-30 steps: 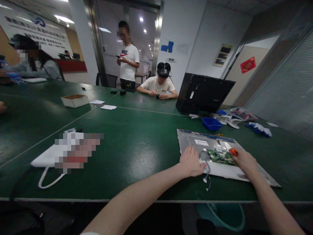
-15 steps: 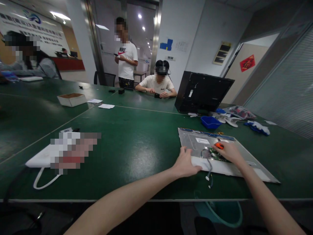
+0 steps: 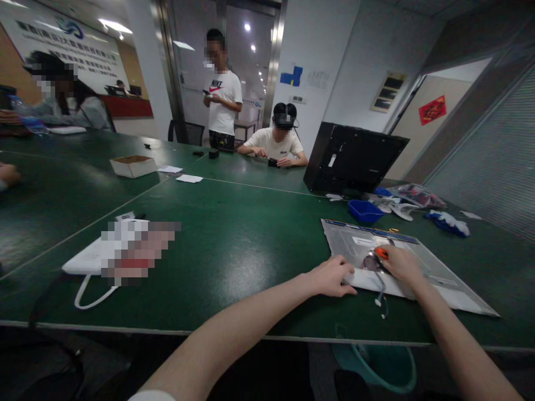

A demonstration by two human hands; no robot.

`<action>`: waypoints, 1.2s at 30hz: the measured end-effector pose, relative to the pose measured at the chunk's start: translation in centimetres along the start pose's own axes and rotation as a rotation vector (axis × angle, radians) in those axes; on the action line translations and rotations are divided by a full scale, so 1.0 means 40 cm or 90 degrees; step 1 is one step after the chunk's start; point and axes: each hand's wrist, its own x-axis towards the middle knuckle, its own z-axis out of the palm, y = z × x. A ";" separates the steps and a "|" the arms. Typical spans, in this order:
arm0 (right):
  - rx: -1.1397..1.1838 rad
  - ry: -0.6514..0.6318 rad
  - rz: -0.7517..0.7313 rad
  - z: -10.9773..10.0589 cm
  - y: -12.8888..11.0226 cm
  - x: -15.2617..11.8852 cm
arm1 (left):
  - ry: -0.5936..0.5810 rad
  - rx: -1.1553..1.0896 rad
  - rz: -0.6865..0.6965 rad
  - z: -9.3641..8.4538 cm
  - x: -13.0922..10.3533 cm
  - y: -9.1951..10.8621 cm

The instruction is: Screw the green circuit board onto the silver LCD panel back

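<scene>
A flat metal-backed panel (image 3: pixel 443 267) lies on the green table at the right, a blue strip along its far edge. My left hand (image 3: pixel 334 276) rests at the panel's near left corner, with fingers and thumb spread over the edge. My right hand (image 3: pixel 399 263) is closed round an orange-handled tool (image 3: pixel 381 253) above the middle of the panel; the tool's tip is hidden. Grey cables (image 3: pixel 379 287) hang from the panel over its near edge, between my two hands, ending in small white connectors.
Beyond the panel stand a black monitor casing (image 3: pixel 355 161), a blue tray (image 3: pixel 365 211) and gloves (image 3: pixel 447 223). At left are a white device (image 3: pixel 87 256) and an open box (image 3: pixel 132 166). A person sits across the table. A teal bin (image 3: pixel 388 367) is below the near edge.
The view has shifted slightly left, so most things appear farther right. My left hand's fingers have shifted at the panel's corner. My right hand still holds the orange tool over the panel.
</scene>
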 end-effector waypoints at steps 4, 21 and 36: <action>0.027 0.010 -0.006 0.013 0.031 0.017 | 0.006 0.002 0.001 0.009 0.028 -0.002; 0.132 -0.007 -0.030 0.013 0.142 -0.064 | 0.135 0.215 -0.276 0.027 0.079 0.048; 0.037 -0.031 0.121 0.028 0.111 -0.016 | 0.008 0.219 -0.139 0.041 0.087 0.035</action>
